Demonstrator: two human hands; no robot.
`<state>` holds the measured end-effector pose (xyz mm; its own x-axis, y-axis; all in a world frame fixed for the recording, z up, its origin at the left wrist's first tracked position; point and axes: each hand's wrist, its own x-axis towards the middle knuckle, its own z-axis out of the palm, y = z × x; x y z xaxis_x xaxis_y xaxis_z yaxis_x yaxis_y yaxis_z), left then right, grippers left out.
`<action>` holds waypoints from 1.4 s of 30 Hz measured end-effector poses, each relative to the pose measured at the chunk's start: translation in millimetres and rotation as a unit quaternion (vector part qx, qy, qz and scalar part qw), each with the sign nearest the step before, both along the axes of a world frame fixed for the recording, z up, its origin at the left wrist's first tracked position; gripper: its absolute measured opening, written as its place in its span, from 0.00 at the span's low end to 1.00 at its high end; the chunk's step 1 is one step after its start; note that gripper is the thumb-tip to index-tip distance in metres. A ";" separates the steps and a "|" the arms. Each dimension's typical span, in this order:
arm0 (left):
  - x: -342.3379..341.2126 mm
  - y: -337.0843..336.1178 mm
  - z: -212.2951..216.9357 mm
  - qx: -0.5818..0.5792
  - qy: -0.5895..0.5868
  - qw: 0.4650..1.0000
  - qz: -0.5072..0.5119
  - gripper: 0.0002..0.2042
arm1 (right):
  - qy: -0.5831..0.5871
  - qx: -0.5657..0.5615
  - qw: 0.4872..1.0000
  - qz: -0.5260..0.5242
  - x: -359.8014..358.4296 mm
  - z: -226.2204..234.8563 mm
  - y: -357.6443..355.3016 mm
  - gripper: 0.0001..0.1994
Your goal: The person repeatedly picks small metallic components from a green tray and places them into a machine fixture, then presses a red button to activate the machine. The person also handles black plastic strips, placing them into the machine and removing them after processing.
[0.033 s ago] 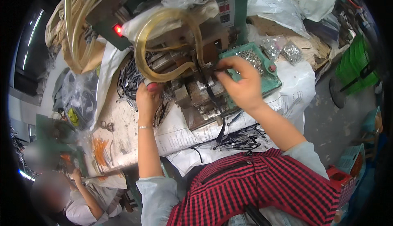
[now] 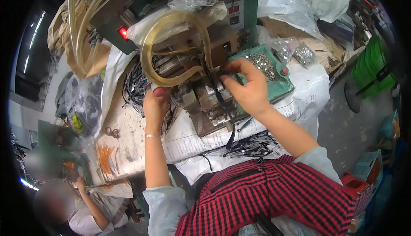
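At the work block of a green press, my right hand (image 2: 248,88) has its thumb and forefinger brought together by the metal fixture (image 2: 214,91); whatever lies between the fingertips is too small to make out. A black strap (image 2: 223,103) runs through this fixture and hangs down over its front. To the left, my left hand (image 2: 155,107) is closed at a red knob (image 2: 159,92), its fingers partly hidden. A looped, yellowish clear hose (image 2: 147,56) curves in front of the press, between my hands.
Beside my right hand stands a green tray (image 2: 280,84) of small metal pieces (image 2: 260,65). Dark straps pile up (image 2: 136,82) behind my left hand, and more straps (image 2: 254,146) lie near my apron. Small bags of parts (image 2: 305,55) sit at right. Another person (image 2: 92,206) works at lower left.
My right hand has shifted slightly left, closer to the middle of the fixture. My left hand stays at the red knob, almost unmoved.
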<state>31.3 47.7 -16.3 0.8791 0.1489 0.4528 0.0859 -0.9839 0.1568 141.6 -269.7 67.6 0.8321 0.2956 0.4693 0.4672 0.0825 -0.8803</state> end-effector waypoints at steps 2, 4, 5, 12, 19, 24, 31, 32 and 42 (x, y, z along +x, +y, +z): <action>1.3 -9.4 -1.7 0.020 -0.011 1.000 -0.021 0.19 | -0.007 0.015 0.999 -0.029 -8.1 -5.4 3.6 0.13; 8.9 -8.6 9.5 0.083 -0.022 0.995 -0.048 0.20 | 0.051 0.065 0.996 -0.020 -5.5 -10.1 4.6 0.16; 7.8 -3.2 10.4 0.083 -0.018 0.995 -0.059 0.19 | 0.080 0.092 0.992 -0.013 -5.8 -10.7 5.4 0.17; -5.9 -4.8 28.6 -0.216 -0.118 0.966 -0.073 0.06 | 0.099 0.116 0.987 0.048 -27.9 12.6 11.3 0.24; -52.0 -131.1 103.2 -0.532 -0.231 0.810 -0.089 0.12 | 0.068 -0.024 0.994 0.077 -25.7 20.3 -35.4 0.25; -46.8 -210.8 137.8 -0.825 0.188 0.507 -0.165 0.17 | -0.047 -0.275 0.957 -0.080 27.3 -69.9 -85.2 0.14; -21.9 -221.1 121.7 -0.913 0.149 0.368 -0.096 0.17 | -0.002 -0.143 0.981 -0.134 44.8 -65.8 -94.5 0.15; -21.7 -221.7 121.8 -0.909 0.149 0.378 -0.092 0.17 | -0.021 -0.111 0.981 -0.155 50.6 -62.4 -95.3 0.15; -21.7 -207.8 105.2 -0.940 0.104 0.301 -0.124 0.15 | -0.070 -0.357 0.918 -0.157 28.0 -73.2 -105.2 0.06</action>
